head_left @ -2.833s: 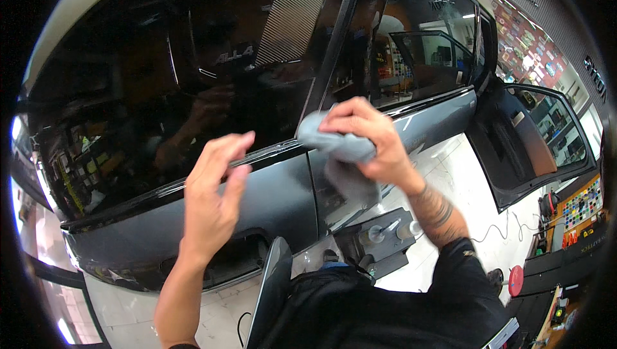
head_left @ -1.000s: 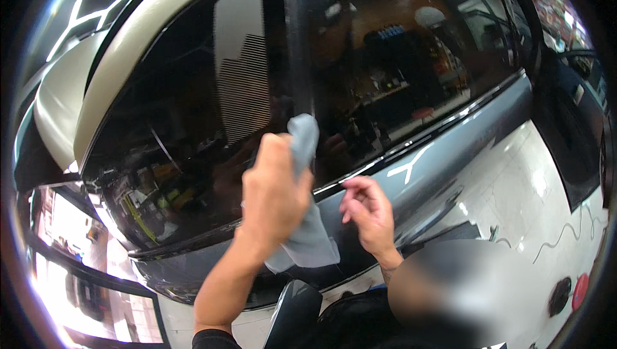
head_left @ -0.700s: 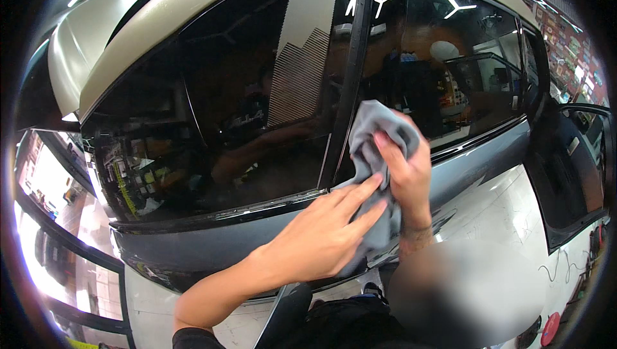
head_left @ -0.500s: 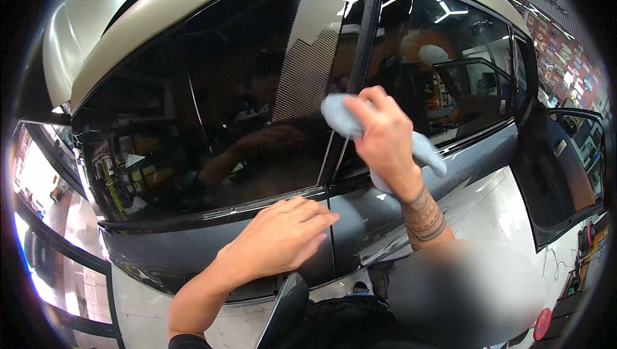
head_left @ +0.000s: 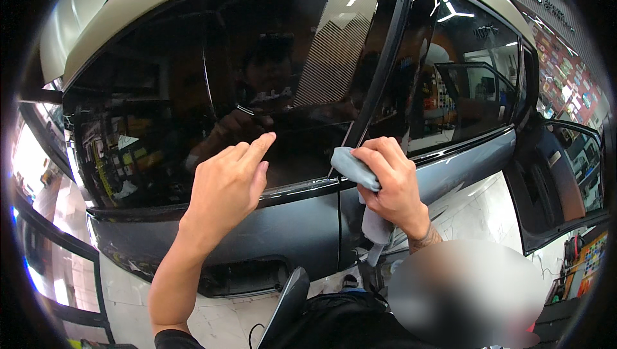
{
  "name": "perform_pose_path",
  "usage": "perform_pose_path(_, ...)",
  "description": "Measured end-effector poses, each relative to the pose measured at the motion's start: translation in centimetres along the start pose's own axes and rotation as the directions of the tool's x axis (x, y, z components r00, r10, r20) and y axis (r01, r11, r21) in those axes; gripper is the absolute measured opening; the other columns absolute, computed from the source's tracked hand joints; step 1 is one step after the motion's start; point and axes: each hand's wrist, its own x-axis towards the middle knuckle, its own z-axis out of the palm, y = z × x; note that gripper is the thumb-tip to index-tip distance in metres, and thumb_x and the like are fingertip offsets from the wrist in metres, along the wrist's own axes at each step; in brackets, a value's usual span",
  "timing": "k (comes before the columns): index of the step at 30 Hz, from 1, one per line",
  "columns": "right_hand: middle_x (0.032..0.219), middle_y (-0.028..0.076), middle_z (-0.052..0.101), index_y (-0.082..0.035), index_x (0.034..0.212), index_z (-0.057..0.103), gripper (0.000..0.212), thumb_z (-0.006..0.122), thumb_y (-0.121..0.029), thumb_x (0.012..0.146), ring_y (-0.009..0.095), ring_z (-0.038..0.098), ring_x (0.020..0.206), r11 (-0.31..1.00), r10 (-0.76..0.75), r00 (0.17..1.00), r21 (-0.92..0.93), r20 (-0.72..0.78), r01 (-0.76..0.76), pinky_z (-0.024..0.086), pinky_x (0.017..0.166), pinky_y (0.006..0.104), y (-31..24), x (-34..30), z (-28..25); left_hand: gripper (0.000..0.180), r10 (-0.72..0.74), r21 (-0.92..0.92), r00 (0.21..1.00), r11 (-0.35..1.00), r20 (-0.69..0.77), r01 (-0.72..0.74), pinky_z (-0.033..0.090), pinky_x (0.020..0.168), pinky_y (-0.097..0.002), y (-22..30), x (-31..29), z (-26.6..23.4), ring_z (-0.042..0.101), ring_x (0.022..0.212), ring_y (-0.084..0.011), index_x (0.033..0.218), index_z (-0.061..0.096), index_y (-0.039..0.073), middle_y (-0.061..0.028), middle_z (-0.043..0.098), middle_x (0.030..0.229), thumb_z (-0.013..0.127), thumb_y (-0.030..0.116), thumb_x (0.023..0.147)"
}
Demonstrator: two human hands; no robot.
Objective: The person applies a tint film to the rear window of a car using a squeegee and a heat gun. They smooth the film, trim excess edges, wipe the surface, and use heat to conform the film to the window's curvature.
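Observation:
A grey-blue cloth [head_left: 357, 168] is bunched in my right hand [head_left: 395, 185], its loose end hanging below the palm in front of the car door. The hand is close to the lower end of the black pillar [head_left: 385, 53] between two dark side windows. My left hand [head_left: 228, 178] holds nothing; its index finger points at the glossy side window [head_left: 173, 130], the thumb stands apart, and the other fingers bend somewhat. Whether the fingertip touches the glass I cannot tell. The glass mirrors a hand and bright lights. Below it runs the grey door panel [head_left: 283, 223].
At the right a dark car door [head_left: 546, 188] stands wide open. A beige roof edge [head_left: 141, 2] curves above the windows. On the left is a glass-paned door frame [head_left: 58, 240]. White tiled floor [head_left: 482, 220] lies under the car. A blurred patch hides the lower right.
My right hand has moved down from the glass with the cloth. My left hand has risen leftward from the door's upper edge to the window, index finger now extended. The view has shifted slightly.

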Motion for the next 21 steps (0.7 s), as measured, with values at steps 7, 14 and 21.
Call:
perform_pose_path(7, 0.096, 0.017, 0.052, 0.000, 0.102, 0.052, 0.045, 0.064, 0.003, 0.059, 0.034, 0.056, 0.087, 0.858, 0.249, 0.961, 0.487, -0.121, -0.161, 0.047, 0.077, 0.0407, -3.0, -1.8, 2.5, 0.083, -0.005, -0.805, 0.952, 0.532, 0.305, 0.261, 0.046, 0.093, -0.0398, 3.9, -1.0, 3.9, 0.055, 0.113, -0.0313, 0.147, 0.028, 0.007, -0.0195, 0.048, 0.129, 0.072, 0.039, 0.084)
perform_pose_path(14, 0.118, 0.018, 0.055, 0.000, 0.120, 0.058, 0.054, 0.076, -0.025, 0.076, 0.031, 0.060, 0.097, 0.674, 0.206, 0.978, 0.721, 0.026, -0.161, 0.048, 0.086, 0.0394, -7.6, -2.8, -7.2, 0.052, 0.020, -0.851, 0.853, 0.090, 0.521, 0.517, 0.036, 0.093, -0.0298, 2.6, -3.8, 4.3, 0.044, 0.104, -0.0124, 0.128, 0.033, 0.010, -0.0050, 0.046, 0.107, 0.065, 0.017, 0.088)
perform_pose_path(21, 0.082, 0.009, 0.052, -0.001, 0.098, 0.064, 0.017, 0.069, -0.012, 0.086, 0.021, 0.051, 0.071, 0.970, -0.207, 0.978, -0.132, -0.018, 0.203, 0.045, 0.052, 0.0322, -17.6, -2.6, -18.5, 0.050, 0.315, -0.756, 0.705, 0.063, 0.635, 0.652, 0.037, 0.090, -0.0312, 3.6, -1.7, 2.8, 0.052, 0.096, -0.0175, 0.106, 0.059, 0.002, -0.0089, 0.053, 0.099, 0.049, 0.030, 0.066)
